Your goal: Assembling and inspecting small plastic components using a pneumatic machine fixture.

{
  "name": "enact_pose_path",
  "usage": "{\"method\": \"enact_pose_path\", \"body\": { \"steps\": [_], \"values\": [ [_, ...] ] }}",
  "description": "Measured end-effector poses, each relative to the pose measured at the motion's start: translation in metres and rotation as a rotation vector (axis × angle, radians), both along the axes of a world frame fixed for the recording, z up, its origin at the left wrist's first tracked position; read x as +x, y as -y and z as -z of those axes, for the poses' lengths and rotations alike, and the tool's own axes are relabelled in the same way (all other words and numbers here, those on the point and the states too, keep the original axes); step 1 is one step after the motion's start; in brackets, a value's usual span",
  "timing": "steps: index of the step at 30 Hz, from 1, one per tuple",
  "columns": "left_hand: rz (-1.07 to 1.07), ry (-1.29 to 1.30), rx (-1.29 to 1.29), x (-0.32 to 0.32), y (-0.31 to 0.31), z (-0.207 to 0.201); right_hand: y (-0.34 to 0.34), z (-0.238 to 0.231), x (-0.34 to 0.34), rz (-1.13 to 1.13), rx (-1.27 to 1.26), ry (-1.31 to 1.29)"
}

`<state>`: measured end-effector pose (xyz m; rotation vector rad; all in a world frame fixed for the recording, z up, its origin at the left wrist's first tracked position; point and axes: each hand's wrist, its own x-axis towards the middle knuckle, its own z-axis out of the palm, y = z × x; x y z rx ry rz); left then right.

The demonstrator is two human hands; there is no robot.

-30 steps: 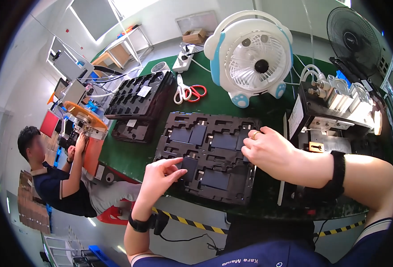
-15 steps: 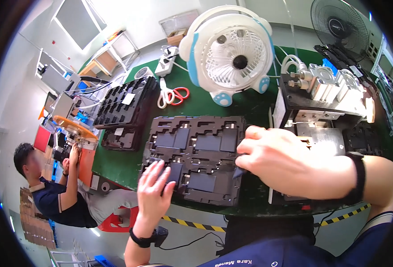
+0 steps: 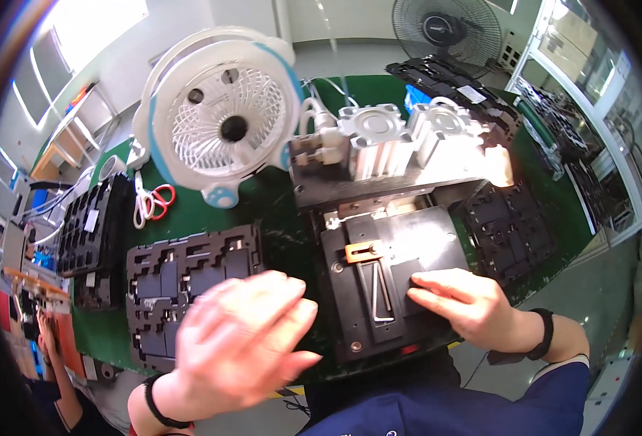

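Note:
My right hand point(image 3: 474, 301) is over the black fixture plate point(image 3: 343, 312) of a press, its thumb and fingers drawn together near the middle of the plate. What they hold, if anything, is hidden. Left of those fingertips, an orange clamp piece point(image 3: 362, 251) and an L-shaped hex key point(image 3: 376, 294) lie on the plate. My left hand point(image 3: 245, 341), slightly blurred, hangs over the near right side of a black plastic tray point(image 3: 190, 247), fingers stretched out and thumb apart, holding nothing visible. Flat dark rectangular parts point(image 3: 205, 277) sit in the tray's pockets; my left hand hides some.
Metal cylinders point(image 3: 375, 138) top the press behind the plate. A white-and-blue fan point(image 3: 226, 123), scissors point(image 3: 143, 203) and stacked black trays point(image 3: 92, 225) stand left. Another black tray point(image 3: 514, 225) lies right. A co-worker's arm point(image 3: 55, 370) shows at far left.
The view has swung right. My right hand has gone from the tray's right edge, where it held a dark piece, to the fixture plate. My left hand has moved right over the tray.

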<state>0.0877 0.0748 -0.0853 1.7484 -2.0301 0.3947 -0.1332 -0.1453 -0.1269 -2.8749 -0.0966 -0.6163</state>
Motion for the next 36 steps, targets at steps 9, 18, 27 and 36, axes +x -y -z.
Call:
{"method": "enact_pose_path", "body": {
  "steps": [9, 18, 27, 36],
  "values": [
    [0.286, -0.217, 0.33, -0.05, 0.072, 0.039, 0.024, 0.02, 0.019, 0.057, 0.143, 0.098],
    [0.258, -0.129, 0.415, -0.05, 0.074, 0.031, 0.021, 0.012, 0.028, 0.008, 0.032, 0.003],
    [0.26, -0.133, 0.425, -0.049, 0.074, 0.031, 0.025, 0.014, 0.026, 0.026, 0.081, -0.001],
    [0.271, -0.196, 0.402, -0.047, 0.071, 0.04, 0.014, 0.013, 0.01, 0.236, 0.16, 0.132]
  ]
}}
